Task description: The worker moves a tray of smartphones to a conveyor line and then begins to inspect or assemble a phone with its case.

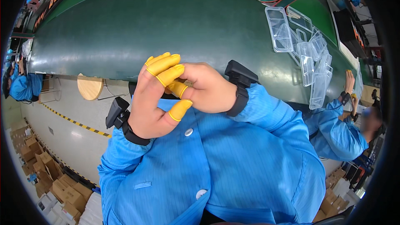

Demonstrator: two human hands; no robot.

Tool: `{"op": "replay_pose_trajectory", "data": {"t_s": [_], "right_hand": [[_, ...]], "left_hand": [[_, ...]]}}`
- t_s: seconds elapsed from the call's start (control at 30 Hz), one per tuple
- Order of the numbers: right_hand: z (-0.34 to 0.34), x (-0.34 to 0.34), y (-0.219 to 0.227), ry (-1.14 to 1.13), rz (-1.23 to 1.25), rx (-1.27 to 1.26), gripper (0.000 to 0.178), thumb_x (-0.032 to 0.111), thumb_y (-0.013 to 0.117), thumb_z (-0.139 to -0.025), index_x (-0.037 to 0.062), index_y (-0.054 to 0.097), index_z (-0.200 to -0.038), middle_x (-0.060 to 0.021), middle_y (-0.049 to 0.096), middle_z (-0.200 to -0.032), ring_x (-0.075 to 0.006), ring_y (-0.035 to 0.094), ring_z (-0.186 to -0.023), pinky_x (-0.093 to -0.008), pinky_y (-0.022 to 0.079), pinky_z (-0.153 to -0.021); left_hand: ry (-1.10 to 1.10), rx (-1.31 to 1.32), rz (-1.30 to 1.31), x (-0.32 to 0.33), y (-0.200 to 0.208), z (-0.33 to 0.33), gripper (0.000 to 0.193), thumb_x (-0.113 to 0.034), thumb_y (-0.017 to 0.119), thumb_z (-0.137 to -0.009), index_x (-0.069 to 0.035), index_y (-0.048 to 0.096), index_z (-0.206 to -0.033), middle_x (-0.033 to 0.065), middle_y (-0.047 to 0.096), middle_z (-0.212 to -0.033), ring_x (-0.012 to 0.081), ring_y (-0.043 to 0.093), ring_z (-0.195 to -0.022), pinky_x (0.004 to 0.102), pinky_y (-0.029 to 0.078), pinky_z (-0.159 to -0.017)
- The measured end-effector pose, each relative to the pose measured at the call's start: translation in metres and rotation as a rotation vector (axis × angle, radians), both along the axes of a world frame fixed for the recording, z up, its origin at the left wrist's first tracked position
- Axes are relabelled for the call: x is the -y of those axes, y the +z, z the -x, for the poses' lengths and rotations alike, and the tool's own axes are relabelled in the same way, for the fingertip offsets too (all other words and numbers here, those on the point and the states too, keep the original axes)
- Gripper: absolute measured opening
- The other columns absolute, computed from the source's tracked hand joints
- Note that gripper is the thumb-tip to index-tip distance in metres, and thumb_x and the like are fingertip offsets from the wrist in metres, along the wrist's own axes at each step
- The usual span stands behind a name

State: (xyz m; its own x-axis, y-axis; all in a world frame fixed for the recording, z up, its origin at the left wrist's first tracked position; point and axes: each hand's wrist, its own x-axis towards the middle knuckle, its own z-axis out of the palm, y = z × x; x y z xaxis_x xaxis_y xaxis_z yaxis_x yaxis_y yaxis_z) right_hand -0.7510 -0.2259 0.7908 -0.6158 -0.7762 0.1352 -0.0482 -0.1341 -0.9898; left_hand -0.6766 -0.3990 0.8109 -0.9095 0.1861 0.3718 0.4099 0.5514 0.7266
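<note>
In front of my chest, my two hands meet just off the near edge of the green table [166, 21]. My left hand [151, 104] is open, its fingers stretched up and to the right, its thumb apart. Yellow finger cots [168, 64] cover its fingertips, and another yellow finger cot [180, 110] sits on its thumb. My right hand [210, 88] is curled closed against the left fingers; its fingertips are largely hidden there, so what they grip cannot be made out. Both wrists wear black straps with a black box-shaped device [241, 74].
Several clear plastic trays [279, 29] lie in a loose pile on the table's right side. A co-worker in a blue coat [341, 133] sits at right, one hand on the table. A round wooden stool [90, 86] stands beyond the edge at left; cardboard boxes [68, 193] fill the lower left.
</note>
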Motion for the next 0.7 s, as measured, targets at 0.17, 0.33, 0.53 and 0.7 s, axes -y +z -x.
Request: {"op": "replay_pose_trajectory", "data": {"t_s": [0.17, 0.33, 0.53, 0.7], "right_hand": [[-0.006, 0.003, -0.004, -0.027, -0.043, -0.028, 0.036, -0.005, 0.056, -0.083, 0.0019, 0.063, -0.118, -0.0173, 0.069, -0.098, -0.0325, 0.069, -0.090, -0.0382, 0.055, -0.079], [-0.009, 0.010, 0.007, -0.076, -0.124, 0.115, 0.027, -0.004, 0.057, -0.086, -0.0007, 0.064, -0.112, -0.0146, 0.070, -0.093, -0.0236, 0.069, -0.086, -0.0348, 0.055, -0.076], [-0.011, 0.043, -0.010, -0.029, -0.086, -0.152, 0.021, 0.001, 0.060, -0.088, 0.0026, 0.065, -0.109, -0.0111, 0.069, -0.095, -0.0249, 0.067, -0.087, -0.0372, 0.055, -0.077], [-0.029, 0.033, 0.014, -0.104, 0.037, 0.058, 0.023, 0.013, 0.061, -0.092, 0.0105, 0.063, -0.115, -0.0116, 0.065, -0.106, -0.0259, 0.063, -0.103, -0.0385, 0.049, -0.094]], "left_hand": [[0.032, -0.055, -0.002, 0.004, -0.001, -0.007, 0.048, -0.018, 0.074, -0.084, -0.001, 0.061, -0.127, 0.0180, 0.059, -0.134, 0.0402, 0.054, -0.127, 0.0539, 0.033, -0.114], [0.092, -0.128, -0.258, 0.006, 0.001, -0.005, 0.044, -0.017, 0.072, -0.086, 0.002, 0.062, -0.124, 0.0196, 0.061, -0.132, 0.0381, 0.056, -0.126, 0.0511, 0.035, -0.113], [-0.286, -0.285, -0.593, -0.020, 0.029, 0.020, 0.052, -0.025, 0.076, -0.081, 0.006, 0.064, -0.121, 0.0245, 0.062, -0.127, 0.0406, 0.059, -0.117, 0.0492, 0.043, -0.104], [-0.366, -0.246, -0.686, -0.039, 0.023, 0.022, 0.057, -0.025, 0.077, -0.078, 0.009, 0.062, -0.121, 0.0243, 0.065, -0.120, 0.0396, 0.063, -0.107, 0.0460, 0.049, -0.094]]}}
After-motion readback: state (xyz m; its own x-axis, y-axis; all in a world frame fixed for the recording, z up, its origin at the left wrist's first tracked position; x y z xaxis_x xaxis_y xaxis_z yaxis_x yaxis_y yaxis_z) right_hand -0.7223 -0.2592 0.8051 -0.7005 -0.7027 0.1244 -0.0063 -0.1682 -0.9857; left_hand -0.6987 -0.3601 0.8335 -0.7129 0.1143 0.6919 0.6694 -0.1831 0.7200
